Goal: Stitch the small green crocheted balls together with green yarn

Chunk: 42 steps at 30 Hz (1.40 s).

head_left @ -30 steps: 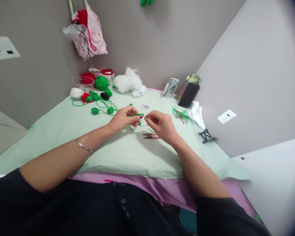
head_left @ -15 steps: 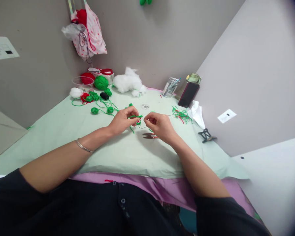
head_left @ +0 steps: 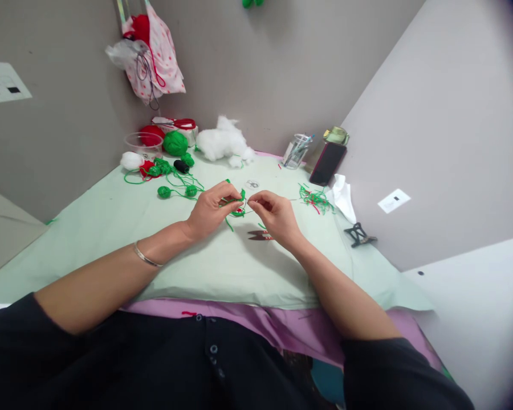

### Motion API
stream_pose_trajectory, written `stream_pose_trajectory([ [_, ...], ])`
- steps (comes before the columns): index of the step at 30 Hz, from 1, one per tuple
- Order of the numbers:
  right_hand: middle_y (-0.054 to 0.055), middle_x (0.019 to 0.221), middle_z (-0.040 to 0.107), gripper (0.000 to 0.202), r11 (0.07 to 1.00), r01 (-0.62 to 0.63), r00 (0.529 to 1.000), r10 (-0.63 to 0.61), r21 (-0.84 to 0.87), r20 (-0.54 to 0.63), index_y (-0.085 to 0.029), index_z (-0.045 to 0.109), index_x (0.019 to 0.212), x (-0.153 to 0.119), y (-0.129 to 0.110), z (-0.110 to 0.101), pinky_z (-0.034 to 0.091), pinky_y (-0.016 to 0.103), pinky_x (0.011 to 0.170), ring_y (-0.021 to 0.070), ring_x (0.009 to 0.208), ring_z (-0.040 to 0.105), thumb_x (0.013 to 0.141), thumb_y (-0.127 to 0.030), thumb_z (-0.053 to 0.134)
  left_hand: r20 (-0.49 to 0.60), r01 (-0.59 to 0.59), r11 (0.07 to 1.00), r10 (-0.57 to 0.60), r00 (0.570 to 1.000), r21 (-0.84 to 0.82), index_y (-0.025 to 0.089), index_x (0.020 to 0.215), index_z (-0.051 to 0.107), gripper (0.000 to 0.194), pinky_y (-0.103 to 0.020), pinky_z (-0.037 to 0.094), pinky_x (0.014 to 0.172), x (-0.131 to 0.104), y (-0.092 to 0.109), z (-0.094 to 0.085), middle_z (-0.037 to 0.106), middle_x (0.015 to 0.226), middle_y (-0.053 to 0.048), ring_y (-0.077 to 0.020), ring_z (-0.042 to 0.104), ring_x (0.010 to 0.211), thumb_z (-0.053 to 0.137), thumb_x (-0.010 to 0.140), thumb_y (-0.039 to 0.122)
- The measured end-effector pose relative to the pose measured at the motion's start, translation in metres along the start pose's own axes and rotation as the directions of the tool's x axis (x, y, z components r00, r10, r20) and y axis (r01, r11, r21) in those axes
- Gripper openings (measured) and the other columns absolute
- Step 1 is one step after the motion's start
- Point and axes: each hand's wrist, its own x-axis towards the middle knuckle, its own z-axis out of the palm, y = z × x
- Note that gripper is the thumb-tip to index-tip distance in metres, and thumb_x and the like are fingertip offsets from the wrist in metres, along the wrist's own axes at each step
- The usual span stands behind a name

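Observation:
Between the thumb and fingers of my left hand [head_left: 211, 209] is a small green yarn piece [head_left: 242, 195], with a little red showing beneath it. Much of that piece is covered by the fingers. My right hand [head_left: 276, 212] is closed in a pinch just to the right, its fingertips very near the piece. A thin dark thread [head_left: 250, 212] runs between both hands, and my right fingertips grip it; whether a needle is there too, I cannot tell. Thread snips [head_left: 260, 235] lie on the table below my right hand, partly under it.
Small green yarn balls [head_left: 165, 192] and a black spool [head_left: 181, 166] lie at left. White stuffing [head_left: 224, 142] sits at the back. At right are yarn scraps [head_left: 316, 199], a phone [head_left: 328, 164], a clear cup of tools [head_left: 297, 152] and a black stand [head_left: 359, 234].
My right hand has shifted slightly left and up, closer to the left fingertips. The green piece's end has turned more upright, and the dark thread's hanging loop looks smaller.

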Motion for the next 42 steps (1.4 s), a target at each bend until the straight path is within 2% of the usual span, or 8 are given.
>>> stream_pose_trajectory([
  [9, 0.0, 0.067, 0.06, 0.014, 0.998, 0.004, 1.0, -0.003, 0.064, -0.005, -0.018, 0.068, 0.083, 0.001, -0.01, -0.007, 0.036, 0.027, 0.059, 0.0111, 0.059, 0.045, 0.087, -0.029, 0.061, -0.054, -0.082, 0.992, 0.088, 0.995, 0.098, 0.019, 0.087, 0.07, 0.006, -0.025, 0.052, 0.067, 0.002, 0.003, -0.002, 0.062, 0.085, -0.002, -0.0142, 0.061, 0.08, 0.072, 0.085, 0.024],
  [19, -0.001, 0.063, 0.056, 0.015, 0.987, -0.036, 0.999, 0.033, 0.157, 0.015, -0.017, 0.068, 0.081, 0.004, -0.009, -0.004, 0.033, 0.026, 0.055, 0.0102, 0.057, 0.042, 0.084, -0.03, 0.064, -0.022, -0.136, 0.983, 0.14, 0.99, 0.124, 0.02, 0.087, 0.074, 0.005, -0.027, 0.049, 0.068, 0.001, -0.002, -0.005, 0.066, 0.084, -0.004, -0.0159, 0.062, 0.082, 0.069, 0.087, 0.019],
  [23, -0.001, 0.067, 0.059, 0.014, 0.981, -0.004, 1.0, 0.007, 0.196, -0.011, -0.017, 0.068, 0.081, 0.004, -0.01, -0.004, 0.036, 0.027, 0.058, 0.0102, 0.059, 0.043, 0.084, -0.03, 0.065, -0.04, 0.049, 0.997, -0.051, 0.998, -0.063, 0.019, 0.088, 0.07, 0.014, -0.028, 0.053, 0.071, 0.002, 0.004, -0.001, 0.065, 0.084, -0.002, -0.0159, 0.065, 0.079, 0.076, 0.082, 0.03],
  [26, 0.0, 0.069, 0.06, 0.014, 0.98, 0.011, 0.999, 0.0, 0.199, -0.052, -0.017, 0.068, 0.082, 0.003, -0.01, -0.005, 0.036, 0.027, 0.058, 0.0101, 0.058, 0.044, 0.085, -0.03, 0.065, 0.038, 0.242, 0.929, -0.241, 0.97, -0.28, 0.018, 0.092, 0.065, 0.028, -0.031, 0.058, 0.074, 0.005, 0.011, 0.001, 0.064, 0.083, 0.0, -0.0153, 0.068, 0.073, 0.077, 0.081, 0.04],
  [29, 0.0, 0.072, 0.063, 0.014, 0.983, 0.04, 0.996, -0.025, 0.178, -0.085, -0.018, 0.069, 0.083, 0.002, -0.008, -0.005, 0.037, 0.027, 0.058, 0.0102, 0.059, 0.045, 0.086, -0.031, 0.065, 0.107, 0.385, 0.82, -0.377, 0.92, -0.422, 0.017, 0.092, 0.061, 0.032, -0.034, 0.06, 0.077, 0.008, 0.016, 0.002, 0.065, 0.088, 0.0, -0.015, 0.07, 0.076, 0.076, 0.083, 0.044],
  [33, 0.002, 0.077, 0.065, 0.014, 0.99, 0.101, 0.992, -0.092, 0.103, -0.086, -0.019, 0.071, 0.085, 0.0, -0.006, -0.005, 0.038, 0.027, 0.06, 0.0107, 0.061, 0.047, 0.089, -0.03, 0.064, 0.277, 0.586, 0.623, -0.527, 0.804, -0.518, 0.015, 0.09, 0.059, 0.03, -0.034, 0.06, 0.082, 0.012, 0.016, -0.001, 0.067, 0.091, -0.004, -0.0155, 0.071, 0.08, 0.077, 0.083, 0.038],
  [35, 0.002, 0.078, 0.065, 0.014, 0.991, 0.121, 0.991, -0.116, 0.059, -0.072, -0.02, 0.072, 0.087, -0.001, -0.005, -0.005, 0.039, 0.028, 0.061, 0.011, 0.062, 0.048, 0.09, -0.03, 0.063, 0.312, 0.623, 0.577, -0.551, 0.774, -0.527, 0.014, 0.093, 0.063, 0.025, -0.032, 0.059, 0.086, 0.012, 0.015, -0.003, 0.068, 0.089, -0.004, -0.0145, 0.071, 0.081, 0.078, 0.083, 0.031],
  [42, 0.0, 0.076, 0.059, 0.016, 0.987, 0.162, 0.987, -0.163, -0.015, -0.017, -0.02, 0.075, 0.096, -0.001, -0.002, -0.009, 0.037, 0.027, 0.062, 0.0107, 0.062, 0.047, 0.093, -0.023, 0.06, 0.299, 0.626, 0.576, -0.564, 0.77, -0.526, 0.012, 0.094, 0.07, 0.018, -0.031, 0.057, 0.091, 0.013, 0.013, -0.008, 0.068, 0.082, -0.003, -0.0121, 0.068, 0.08, 0.078, 0.08, 0.022],
])
